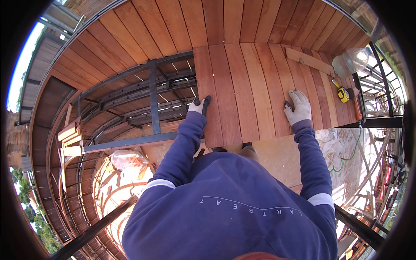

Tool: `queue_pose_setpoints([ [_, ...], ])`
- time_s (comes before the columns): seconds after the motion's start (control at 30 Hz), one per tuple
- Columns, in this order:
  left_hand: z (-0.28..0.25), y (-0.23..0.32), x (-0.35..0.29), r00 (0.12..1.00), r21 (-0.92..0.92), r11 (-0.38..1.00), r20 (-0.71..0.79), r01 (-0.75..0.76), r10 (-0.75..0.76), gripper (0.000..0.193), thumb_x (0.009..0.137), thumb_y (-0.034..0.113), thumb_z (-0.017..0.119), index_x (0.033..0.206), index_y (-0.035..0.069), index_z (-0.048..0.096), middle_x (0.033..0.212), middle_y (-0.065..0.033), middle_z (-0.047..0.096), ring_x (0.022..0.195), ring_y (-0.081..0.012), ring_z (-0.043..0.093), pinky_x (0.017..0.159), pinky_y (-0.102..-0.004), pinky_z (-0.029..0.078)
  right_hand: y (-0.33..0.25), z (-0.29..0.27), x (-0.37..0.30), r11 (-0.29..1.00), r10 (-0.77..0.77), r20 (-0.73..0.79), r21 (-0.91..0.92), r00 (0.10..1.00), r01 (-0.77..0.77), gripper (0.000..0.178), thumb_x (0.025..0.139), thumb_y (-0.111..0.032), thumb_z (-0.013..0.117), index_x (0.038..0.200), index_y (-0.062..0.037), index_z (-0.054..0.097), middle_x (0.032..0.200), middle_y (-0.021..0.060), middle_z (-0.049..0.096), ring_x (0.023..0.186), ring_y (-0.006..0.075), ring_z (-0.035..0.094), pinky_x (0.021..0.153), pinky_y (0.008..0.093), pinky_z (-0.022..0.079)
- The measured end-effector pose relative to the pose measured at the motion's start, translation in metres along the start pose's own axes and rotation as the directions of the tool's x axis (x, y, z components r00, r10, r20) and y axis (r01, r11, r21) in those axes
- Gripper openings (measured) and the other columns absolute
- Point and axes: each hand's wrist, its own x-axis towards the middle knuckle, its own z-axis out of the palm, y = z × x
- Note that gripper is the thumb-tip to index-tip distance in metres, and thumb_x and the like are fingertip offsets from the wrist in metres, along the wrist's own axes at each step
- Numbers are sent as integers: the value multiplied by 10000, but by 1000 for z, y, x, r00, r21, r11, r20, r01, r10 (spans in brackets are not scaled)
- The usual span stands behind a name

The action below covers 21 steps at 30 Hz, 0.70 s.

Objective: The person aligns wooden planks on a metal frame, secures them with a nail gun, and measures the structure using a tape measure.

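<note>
My left hand, in a white glove with dark fingertips, grips the left edge of the end wooden plank. That plank lies side by side with several other reddish-brown planks on a dark metal frame. Resting on the planks farther right is my right hand, gloved the same way. Its fingers are stretched out and it holds nothing. The undersides of the left hand's fingers are partly hidden.
To the left, open frame bars show gaps down to lower levels. On the right lie a loose board, a yellow tape measure, an orange-handled tool and a clear plastic container. A curved slatted wood surface rises beyond. A green hose hangs lower right.
</note>
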Motion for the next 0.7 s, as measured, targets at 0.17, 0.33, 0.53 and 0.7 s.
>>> queue_pose_setpoints([
  [0.17, -1, -1, 1, 1000, 0, 1000, 23, -5, 5, 395, 901, 346, 740, 1088, 0, 700, 937, -92, 737, 812, -166, 653, 754, -316, 509, 2, 1, 1, 1000, -12, -10, -12, 1000, 12, 519, 717, -132, 748, 1221, -38, 664, 1234, 219, 645, 1218, 400, 568, 1065, 465, 443],
  [0.33, 1, 0, 0, 1000, -32, 999, 7, -5, 5, 393, 901, 342, 741, 1083, -4, 697, 940, -91, 738, 835, -164, 663, 770, -313, 512, 4, 3, 0, 1000, -29, -18, -12, 999, 29, 526, 711, -132, 752, 1221, -39, 664, 1232, 218, 646, 1209, 402, 573, 1060, 467, 447],
  [0.53, -5, -11, 10, 996, -63, 998, 85, 24, -19, 459, 898, 378, 738, 1110, -25, 674, 971, -119, 731, 833, -194, 671, 774, -321, 518, 3, 8, -1, 999, -47, -28, 12, 998, 48, 523, 713, -107, 750, 1224, -36, 664, 1233, 222, 645, 1205, 398, 576, 1055, 466, 449],
  [0.7, -16, 12, -9, 994, 207, 978, 102, 13, -35, 578, 883, 497, 708, 1148, -15, 664, 1008, -147, 731, 859, -267, 694, 793, -339, 534, 4, 7, -2, 999, -38, -22, -24, 999, 38, 510, 719, -92, 747, 1219, -30, 668, 1234, 225, 644, 1202, 396, 578, 1053, 457, 451],
])
